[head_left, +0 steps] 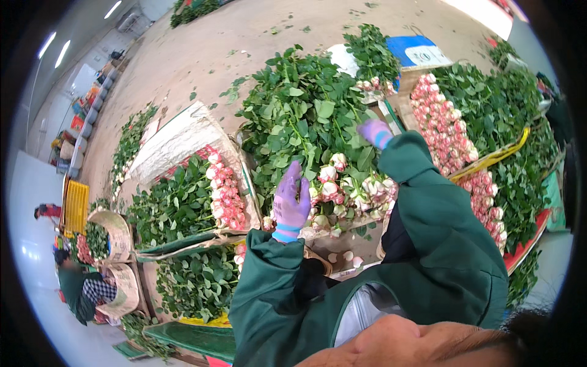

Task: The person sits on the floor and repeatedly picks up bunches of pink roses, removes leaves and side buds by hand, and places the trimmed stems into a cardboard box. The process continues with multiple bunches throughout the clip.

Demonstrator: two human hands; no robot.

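A big pile of cut roses lies in front of me, its green leafy stems [299,104] pointing away and its pink-edged white heads [330,183] toward me. My left hand [292,202], in a pale purple glove with a striped cuff, rests at the pile's left side beside the heads, fingers stretched out and holding nothing. Farther off on the right, my right hand [375,131], gloved alike, is over the leaves by the pile's edge. Its fingers are blurred, so whether they grip a stem does not show.
Bundled roses [223,189] lie on my left within a cardboard-like wrap [171,144]. More rose rows [437,116] line my right, with a yellow strip [495,153] across them. Another person [79,287] sits at far left. Leaves litter the floor [208,61]; a blue-and-white sack [419,52] lies beyond.
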